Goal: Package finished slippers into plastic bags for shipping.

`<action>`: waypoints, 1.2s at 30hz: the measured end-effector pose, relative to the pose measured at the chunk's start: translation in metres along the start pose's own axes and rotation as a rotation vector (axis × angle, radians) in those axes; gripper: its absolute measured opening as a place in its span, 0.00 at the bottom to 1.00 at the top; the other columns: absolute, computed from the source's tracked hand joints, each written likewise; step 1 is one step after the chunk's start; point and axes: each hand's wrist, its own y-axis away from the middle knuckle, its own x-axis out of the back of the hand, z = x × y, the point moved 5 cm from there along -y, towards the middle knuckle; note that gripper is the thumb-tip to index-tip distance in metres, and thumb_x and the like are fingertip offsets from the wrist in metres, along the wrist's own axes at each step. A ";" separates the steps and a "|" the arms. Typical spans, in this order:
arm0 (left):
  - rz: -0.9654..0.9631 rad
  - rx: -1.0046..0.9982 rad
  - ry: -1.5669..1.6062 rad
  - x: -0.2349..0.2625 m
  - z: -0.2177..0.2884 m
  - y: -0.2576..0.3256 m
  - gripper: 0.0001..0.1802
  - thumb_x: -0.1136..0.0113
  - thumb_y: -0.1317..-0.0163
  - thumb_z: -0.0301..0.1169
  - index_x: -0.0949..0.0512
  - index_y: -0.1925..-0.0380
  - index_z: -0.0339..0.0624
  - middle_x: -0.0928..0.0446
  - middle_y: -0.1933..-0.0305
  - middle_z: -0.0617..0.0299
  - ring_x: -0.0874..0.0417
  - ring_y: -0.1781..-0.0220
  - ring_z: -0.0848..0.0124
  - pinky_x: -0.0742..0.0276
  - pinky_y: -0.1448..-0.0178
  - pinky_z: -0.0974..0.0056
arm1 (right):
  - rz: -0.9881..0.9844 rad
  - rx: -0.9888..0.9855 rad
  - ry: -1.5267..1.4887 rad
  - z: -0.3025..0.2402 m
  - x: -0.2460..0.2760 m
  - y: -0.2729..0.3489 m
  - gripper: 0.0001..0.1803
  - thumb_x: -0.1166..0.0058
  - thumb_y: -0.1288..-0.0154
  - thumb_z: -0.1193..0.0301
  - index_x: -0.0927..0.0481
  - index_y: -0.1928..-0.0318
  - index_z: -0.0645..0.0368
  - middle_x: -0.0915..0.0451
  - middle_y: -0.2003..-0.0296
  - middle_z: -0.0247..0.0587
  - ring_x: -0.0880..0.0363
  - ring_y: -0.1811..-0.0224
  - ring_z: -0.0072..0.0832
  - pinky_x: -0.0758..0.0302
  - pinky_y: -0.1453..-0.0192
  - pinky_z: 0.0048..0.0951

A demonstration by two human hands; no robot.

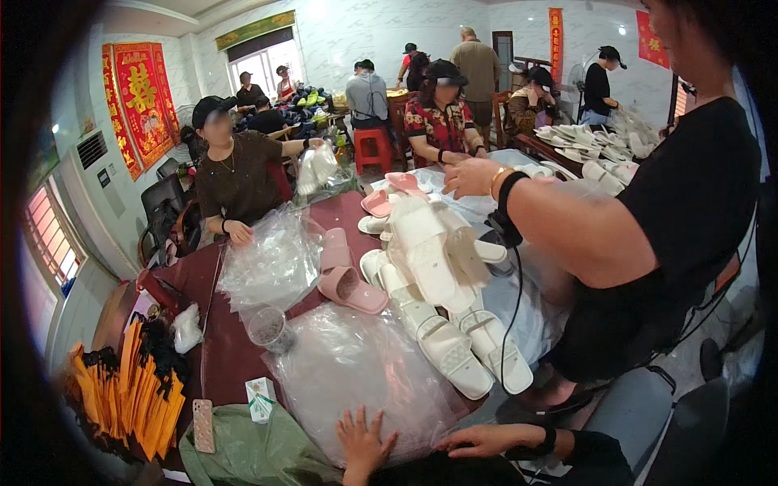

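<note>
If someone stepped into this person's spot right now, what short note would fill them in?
Left hand: empty, fingers spread, flat on the near edge of the clear plastic bags.
Right hand: empty, resting at the table edge beside the same bags.
White slippers lie in a row just right of the bags, with more piled behind; a pink slipper pair sits mid-table.
A co-worker's arm reaches over the pile from the right.
Done: nothing visibly bagged on this side.
Left: the loose slippers are still outside the bags.
</note>
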 end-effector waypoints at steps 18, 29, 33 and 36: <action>0.087 -0.028 0.021 -0.003 -0.003 0.002 0.24 0.44 0.46 0.47 0.28 0.48 0.60 0.34 0.42 0.51 0.36 0.41 0.48 0.44 0.41 0.40 | 0.932 0.067 0.825 -0.035 0.091 -0.030 0.20 0.44 0.46 0.65 0.25 0.51 0.54 0.35 0.46 0.53 0.35 0.45 0.49 0.41 0.40 0.45; 0.076 0.011 0.060 -0.013 -0.010 0.022 0.26 0.46 0.45 0.48 0.30 0.45 0.59 0.33 0.42 0.49 0.34 0.41 0.48 0.43 0.40 0.39 | 1.171 -0.021 0.761 -0.009 0.094 0.018 0.17 0.44 0.45 0.66 0.23 0.53 0.49 0.42 0.40 0.59 0.41 0.40 0.54 0.43 0.37 0.44; 0.051 -0.055 0.001 -0.002 0.000 0.007 0.23 0.43 0.46 0.46 0.27 0.49 0.58 0.34 0.43 0.51 0.38 0.40 0.49 0.47 0.39 0.43 | 1.189 -0.126 0.806 -0.016 0.100 0.050 0.15 0.45 0.45 0.67 0.24 0.55 0.52 0.41 0.40 0.59 0.41 0.39 0.53 0.42 0.37 0.45; 0.044 -0.008 0.009 -0.004 -0.001 0.001 0.24 0.45 0.45 0.45 0.29 0.47 0.58 0.36 0.40 0.51 0.40 0.36 0.50 0.49 0.36 0.43 | 1.227 -0.094 0.859 -0.030 0.104 0.076 0.15 0.47 0.43 0.67 0.24 0.55 0.54 0.42 0.40 0.59 0.40 0.40 0.53 0.41 0.38 0.45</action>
